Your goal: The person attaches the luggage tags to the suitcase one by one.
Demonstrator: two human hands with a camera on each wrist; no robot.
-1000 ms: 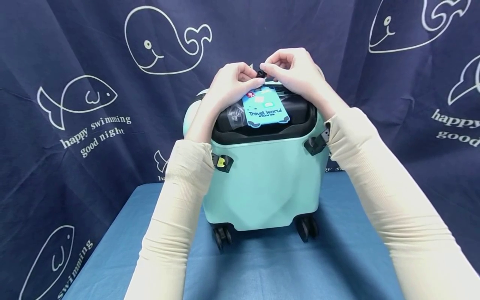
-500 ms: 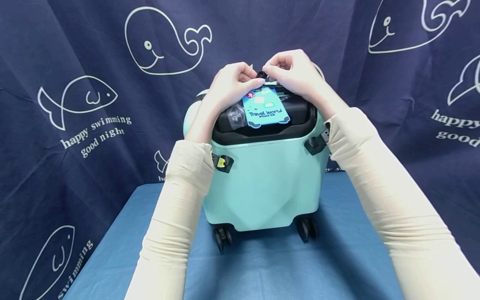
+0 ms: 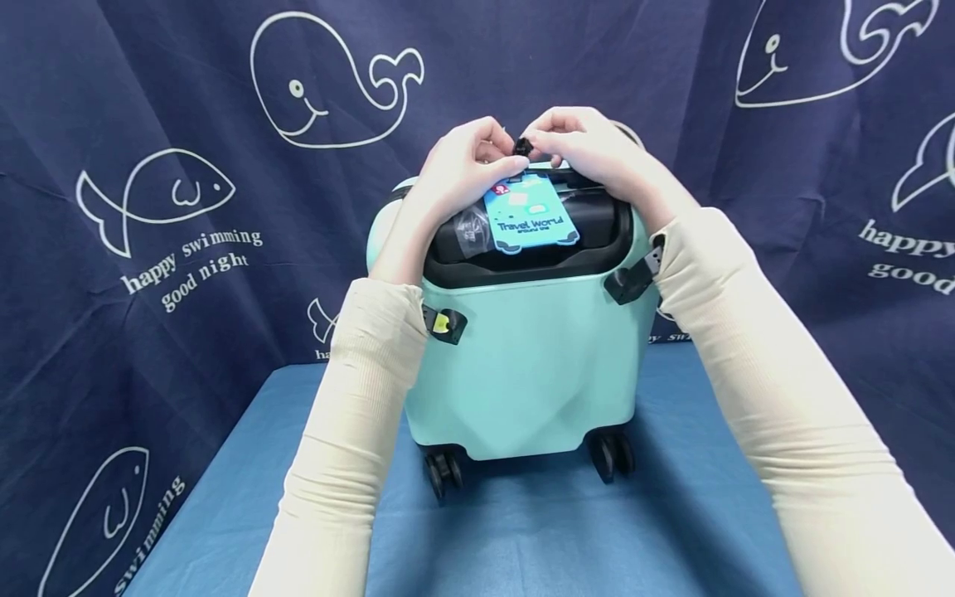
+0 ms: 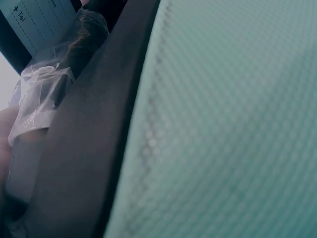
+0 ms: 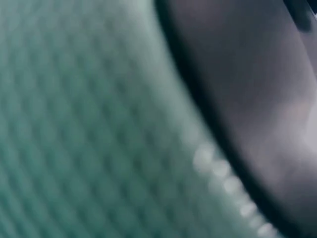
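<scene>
A mint-green suitcase (image 3: 530, 365) stands upright on its wheels, its black handle (image 3: 597, 220) on top partly wrapped in clear plastic (image 4: 42, 94). Over the handle lies a blue luggage tag (image 3: 532, 217) printed "Travel World". At the tag's upper end, my left hand (image 3: 466, 170) pinches its small black strap (image 3: 523, 148) between thumb and fingers. From the other side my right hand (image 3: 589, 151) pinches the same strap with thumb and index finger. Most of the strap is hidden behind the fingers. In the left wrist view the tag's lined underside (image 4: 37, 22) shows "Tel".
The suitcase rests on a blue cloth-covered table (image 3: 552, 531). Black strap mounts, the left mount (image 3: 445, 324) and right mount (image 3: 629, 283), stick out at its upper corners, close to my sleeves. A navy curtain (image 3: 477, 58) with whale and fish drawings hangs behind.
My right hand has come slightly down and to the right, its fingers still at the strap. More of the black piece shows between the hands. The suitcase and tag have barely shifted.
</scene>
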